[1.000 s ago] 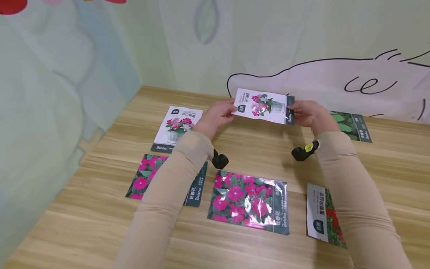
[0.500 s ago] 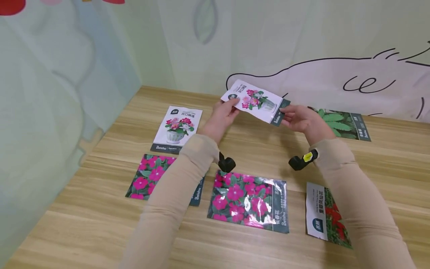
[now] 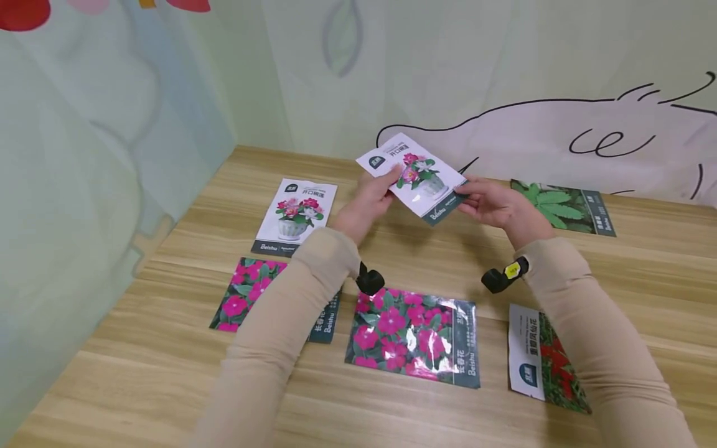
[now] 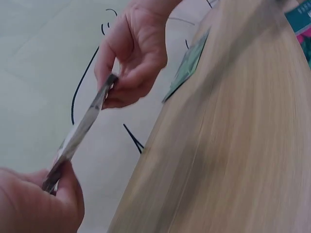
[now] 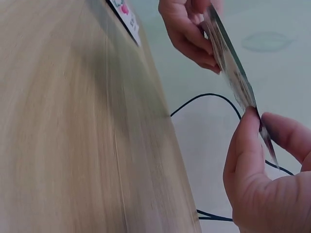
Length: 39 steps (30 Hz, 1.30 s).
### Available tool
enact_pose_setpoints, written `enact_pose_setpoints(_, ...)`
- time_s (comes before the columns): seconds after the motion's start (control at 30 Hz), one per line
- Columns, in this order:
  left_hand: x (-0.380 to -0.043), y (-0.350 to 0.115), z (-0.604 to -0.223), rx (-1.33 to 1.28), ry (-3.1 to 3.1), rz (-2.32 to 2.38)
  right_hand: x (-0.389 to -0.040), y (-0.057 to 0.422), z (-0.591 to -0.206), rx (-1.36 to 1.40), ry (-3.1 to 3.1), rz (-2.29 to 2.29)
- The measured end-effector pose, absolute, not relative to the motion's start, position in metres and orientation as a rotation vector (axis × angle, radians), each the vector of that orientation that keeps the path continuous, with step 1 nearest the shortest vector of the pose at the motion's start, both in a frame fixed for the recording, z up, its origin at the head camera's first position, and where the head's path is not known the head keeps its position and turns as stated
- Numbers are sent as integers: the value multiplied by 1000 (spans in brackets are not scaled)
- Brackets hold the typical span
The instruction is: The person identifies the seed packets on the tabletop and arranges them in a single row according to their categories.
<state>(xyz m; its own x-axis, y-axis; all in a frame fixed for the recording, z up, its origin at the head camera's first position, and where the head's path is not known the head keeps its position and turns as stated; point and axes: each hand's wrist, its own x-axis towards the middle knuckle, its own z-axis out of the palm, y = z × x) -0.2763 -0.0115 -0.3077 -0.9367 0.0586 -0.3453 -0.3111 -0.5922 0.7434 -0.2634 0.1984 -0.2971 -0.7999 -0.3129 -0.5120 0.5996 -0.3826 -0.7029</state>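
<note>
Between both hands a white seed packet (image 3: 421, 186) with a potted flower picture is held above the back of the table, tilted with its dark band toward the lower right. My left hand (image 3: 366, 202) pinches its left edge, thumb on the printed face. My right hand (image 3: 495, 202) pinches the right corner between thumb and fingers. Both wrist views show the packet (image 4: 80, 131) nearly edge-on, raised off the wood. In the right wrist view the right fingers and thumb grip the packet's near end, and the left hand (image 5: 187, 31) holds the far end.
On the wooden table (image 3: 358, 410) lie a matching white packet (image 3: 294, 214), two pink-flower packets, one (image 3: 411, 336) in front and one (image 3: 246, 295) partly under the left sleeve, a red-flower packet (image 3: 546, 361) by the right forearm, and a green-leaf packet (image 3: 562, 205). A printed wall (image 3: 448, 68) stands behind.
The held packet has turned clockwise, from nearly level to slanting down to the right, and shifted slightly left. The left thumb now lies further over its face. The packets on the table stay put.
</note>
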Motion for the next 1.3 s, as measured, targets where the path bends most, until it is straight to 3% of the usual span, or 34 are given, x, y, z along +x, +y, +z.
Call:
enact_pose_setpoints(0.3,-276,-28,-306,-374,1499,2276,-261,200,-301,226,1488,-2067)
enact_pose_setpoints(0.6,-270,-36,-303,-64,1744,1898,-260,192,-304,152,1511,-2014)
enact_pose_setpoints(0.93,-275,-44,-306,-267,1786,1962,-260,185,-307,217,1488,-2055)
enact_pose_setpoints(1.3,-279,-77,-313,-211,2042,1797,-262,149,-322,220,1602,-1966)
